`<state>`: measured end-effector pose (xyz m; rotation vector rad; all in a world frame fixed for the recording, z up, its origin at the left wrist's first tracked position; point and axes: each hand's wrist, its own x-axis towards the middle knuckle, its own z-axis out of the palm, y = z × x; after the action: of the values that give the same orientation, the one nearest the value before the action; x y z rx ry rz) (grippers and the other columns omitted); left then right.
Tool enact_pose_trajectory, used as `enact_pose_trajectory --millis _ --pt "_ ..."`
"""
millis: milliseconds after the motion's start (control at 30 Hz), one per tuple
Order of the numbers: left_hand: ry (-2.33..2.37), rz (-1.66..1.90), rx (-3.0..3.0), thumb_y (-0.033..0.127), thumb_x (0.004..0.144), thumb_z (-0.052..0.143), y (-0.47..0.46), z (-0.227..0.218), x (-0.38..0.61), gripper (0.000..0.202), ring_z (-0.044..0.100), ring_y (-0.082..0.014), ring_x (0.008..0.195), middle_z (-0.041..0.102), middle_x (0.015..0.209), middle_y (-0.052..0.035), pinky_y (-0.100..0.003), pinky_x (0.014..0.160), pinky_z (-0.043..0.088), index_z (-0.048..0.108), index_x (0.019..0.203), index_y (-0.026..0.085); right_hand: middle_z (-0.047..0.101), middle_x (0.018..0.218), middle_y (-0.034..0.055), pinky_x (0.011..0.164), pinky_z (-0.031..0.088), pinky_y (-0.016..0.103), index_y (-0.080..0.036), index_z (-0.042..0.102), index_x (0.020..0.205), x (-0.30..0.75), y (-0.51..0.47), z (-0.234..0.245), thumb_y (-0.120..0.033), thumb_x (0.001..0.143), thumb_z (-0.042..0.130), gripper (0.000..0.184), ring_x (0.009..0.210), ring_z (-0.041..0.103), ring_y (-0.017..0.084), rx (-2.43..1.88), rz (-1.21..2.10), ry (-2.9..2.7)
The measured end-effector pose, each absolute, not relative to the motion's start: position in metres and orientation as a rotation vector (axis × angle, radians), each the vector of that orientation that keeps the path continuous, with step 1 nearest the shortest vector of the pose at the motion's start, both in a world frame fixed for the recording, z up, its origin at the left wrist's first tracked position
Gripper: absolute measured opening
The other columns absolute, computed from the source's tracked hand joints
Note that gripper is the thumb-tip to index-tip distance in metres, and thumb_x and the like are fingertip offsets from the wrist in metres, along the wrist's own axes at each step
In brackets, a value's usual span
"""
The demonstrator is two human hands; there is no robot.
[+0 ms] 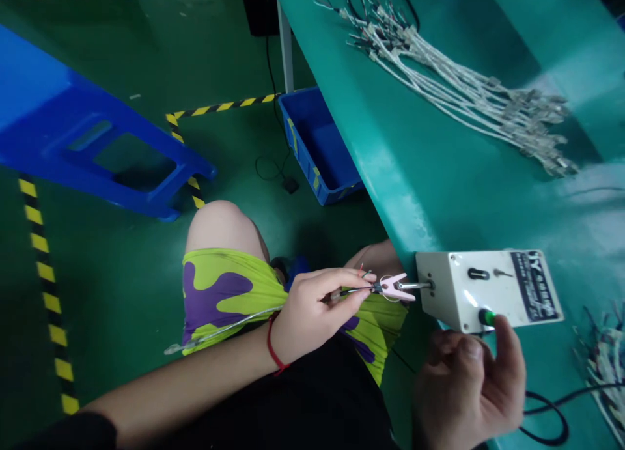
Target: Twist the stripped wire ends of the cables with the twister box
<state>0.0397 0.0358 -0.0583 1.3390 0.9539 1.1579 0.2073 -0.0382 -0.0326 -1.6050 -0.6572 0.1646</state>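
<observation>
Half-curled right hand (463,388) near a green knob (486,317); left hand (317,313) pinches wire (359,291) (pink clip (396,287) just beyond).

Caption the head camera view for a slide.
Left hand holds wire at pink clip on white box; right hand near green knob.

Factory assembly workshop. Green coated floor (112,53) marked out with yellow-and-black hazard tape (219,106). Long teal workbench (371,144) carrying bundled white cables (463,98), fitted with connectors, and white electrical box (488,292) with switch and knob. Blue plastic bin (305,157) on floor beside bench, blue plastic stool (49,92) nearby, black cord (271,66) trailing down.
</observation>
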Motion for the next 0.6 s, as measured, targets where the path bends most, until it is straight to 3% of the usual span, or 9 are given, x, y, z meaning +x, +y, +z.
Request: enact_pose_trajectory --millis 233,433,600 --pt "0.970 1.134 1.319 0.010 0.093 0.076 0.034 -0.061 0.039 0.013 0.079 -0.0213 0.108 0.083 0.113 -0.0053 -0.030 0.097 0.065 0.079 0.101 0.019 0.065 0.064 -0.0015 0.056 0.045 0.033 -0.018 0.073 0.131 0.213 -0.035 -0.036 -0.020 0.088 0.072 0.043 0.051 0.053 0.015 -1.577 0.202 -0.623" --pt "1.005 1.130 1.284 0.013 0.093 0.076 0.031 -0.059 0.034 0.009 0.079 -0.0225 0.106 0.083 0.113 -0.0057 -0.031 0.092 0.066 0.078 0.099 0.020 0.064 0.069 -0.0007 0.061 0.045 0.031 -0.020 0.073 0.130 0.207 -0.043 -0.031 -0.016 0.089 0.070 0.042 0.061 0.056 0.014 -1.489 0.280 -0.631" --pt "1.064 1.103 1.311 0.015 0.093 0.076 0.026 -0.048 0.027 0.007 0.080 -0.0205 0.094 0.084 0.105 -0.0044 -0.027 0.082 0.066 0.079 0.098 0.020 0.063 0.072 -0.0005 0.056 0.042 0.026 -0.019 0.077 0.108 0.187 -0.055 -0.035 -0.024 0.090 0.077 0.019 0.058 0.053 0.011 -1.549 0.769 -0.635"
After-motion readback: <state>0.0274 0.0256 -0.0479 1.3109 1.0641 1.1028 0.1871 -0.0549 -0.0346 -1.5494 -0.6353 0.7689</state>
